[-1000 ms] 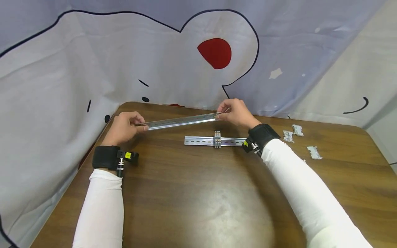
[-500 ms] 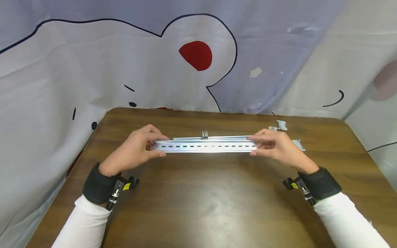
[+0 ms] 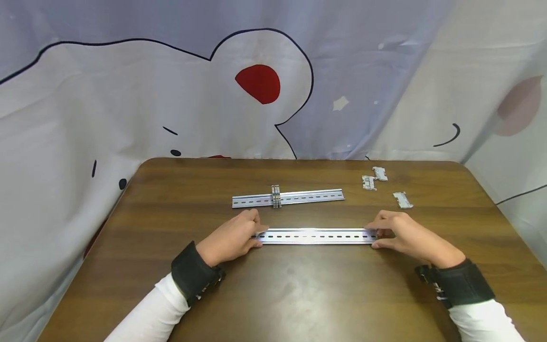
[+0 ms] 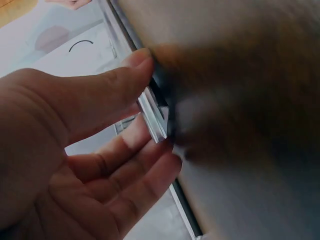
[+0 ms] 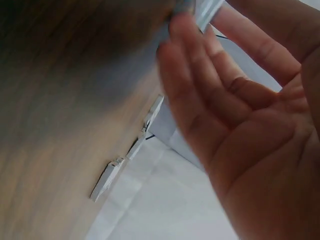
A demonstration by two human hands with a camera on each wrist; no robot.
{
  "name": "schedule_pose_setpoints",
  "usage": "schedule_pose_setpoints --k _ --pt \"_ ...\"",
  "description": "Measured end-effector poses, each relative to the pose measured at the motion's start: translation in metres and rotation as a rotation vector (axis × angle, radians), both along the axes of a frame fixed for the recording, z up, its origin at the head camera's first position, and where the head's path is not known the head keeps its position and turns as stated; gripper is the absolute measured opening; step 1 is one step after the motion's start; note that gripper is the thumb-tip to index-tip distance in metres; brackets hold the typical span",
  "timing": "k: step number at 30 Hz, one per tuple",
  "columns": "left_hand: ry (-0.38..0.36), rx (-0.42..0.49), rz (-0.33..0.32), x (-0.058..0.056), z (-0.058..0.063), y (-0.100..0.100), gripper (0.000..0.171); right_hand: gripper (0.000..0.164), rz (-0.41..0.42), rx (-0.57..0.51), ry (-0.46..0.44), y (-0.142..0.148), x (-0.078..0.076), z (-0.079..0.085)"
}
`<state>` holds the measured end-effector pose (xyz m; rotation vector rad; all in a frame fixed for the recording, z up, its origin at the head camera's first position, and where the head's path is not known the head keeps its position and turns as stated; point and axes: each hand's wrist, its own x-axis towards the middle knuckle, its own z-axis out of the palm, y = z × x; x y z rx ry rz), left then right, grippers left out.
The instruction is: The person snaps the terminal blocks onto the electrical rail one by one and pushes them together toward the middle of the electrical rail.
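Observation:
A slotted metal DIN rail (image 3: 316, 236) lies crosswise on the wooden table in the head view. My left hand (image 3: 234, 238) pinches its left end between thumb and fingers. At the opposite end my right hand (image 3: 406, 237) grips the rail the same way. In the left wrist view the left thumb (image 4: 135, 60) presses along one edge of the rail (image 4: 152, 112), and the fingers curl at the other side. The right wrist view shows the right hand's fingers (image 5: 200, 80) near the rail's end (image 5: 206, 12), which is mostly out of frame.
Behind, a second DIN rail (image 3: 312, 196) lies slightly slanted, carrying several thin terminal blocks (image 3: 276, 196). To the right lie three loose grey terminal blocks, one (image 3: 402, 200) nearer than the others (image 3: 380, 174). A patterned curtain (image 3: 192, 104) hangs along the table's (image 3: 299, 294) back edge.
Both hands have brought the held rail from the raised, tilted position over the back of the table toward the front and down onto the tabletop. The rear rail is now fully visible.

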<state>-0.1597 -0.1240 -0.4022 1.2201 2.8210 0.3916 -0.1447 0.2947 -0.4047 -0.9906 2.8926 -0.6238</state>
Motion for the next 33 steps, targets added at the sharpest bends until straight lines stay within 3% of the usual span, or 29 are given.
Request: schedule_pose_setpoints --k 2,7,9,12,14,16,19,22,25,29,33 --pt "0.02 -0.013 0.012 0.001 -0.002 0.001 0.04 0.039 -0.011 0.021 0.005 -0.002 -0.001 -0.001" --pt "-0.03 0.025 0.056 0.003 -0.004 0.001 0.042 0.036 -0.06 0.057 0.055 0.001 -0.008 0.0" --pt "-0.052 0.037 0.071 0.004 -0.005 0.001 0.043 0.035 -0.148 0.078 0.104 0.006 -0.012 0.002" --pt "-0.044 0.051 0.072 0.006 -0.008 0.003 0.041 0.04 -0.353 0.124 0.157 0.019 -0.02 0.003" --pt "-0.043 0.077 0.071 0.008 -0.009 0.004 0.039 0.047 -0.459 0.163 0.132 0.029 -0.026 0.002" --pt "-0.04 0.1 0.062 0.009 -0.01 0.005 0.035 0.053 -0.509 0.208 0.074 0.038 -0.032 -0.001" --pt "-0.072 0.126 0.064 0.009 -0.011 0.006 0.032 0.055 -0.505 0.242 0.002 0.046 -0.038 -0.005" --pt "-0.106 0.139 0.081 0.008 -0.012 0.006 0.032 0.046 -0.5 0.225 -0.01 0.048 -0.041 -0.004" --pt "-0.112 0.15 0.095 0.005 -0.012 0.006 0.031 0.039 -0.52 0.211 -0.039 0.047 -0.041 0.002" --pt "-0.114 0.146 0.098 0.001 -0.008 0.006 0.028 0.047 -0.524 0.268 -0.111 0.041 -0.041 0.013" --pt "-0.139 0.14 0.112 -0.003 -0.001 0.007 0.029 0.046 -0.498 0.275 -0.095 0.033 -0.039 0.022"
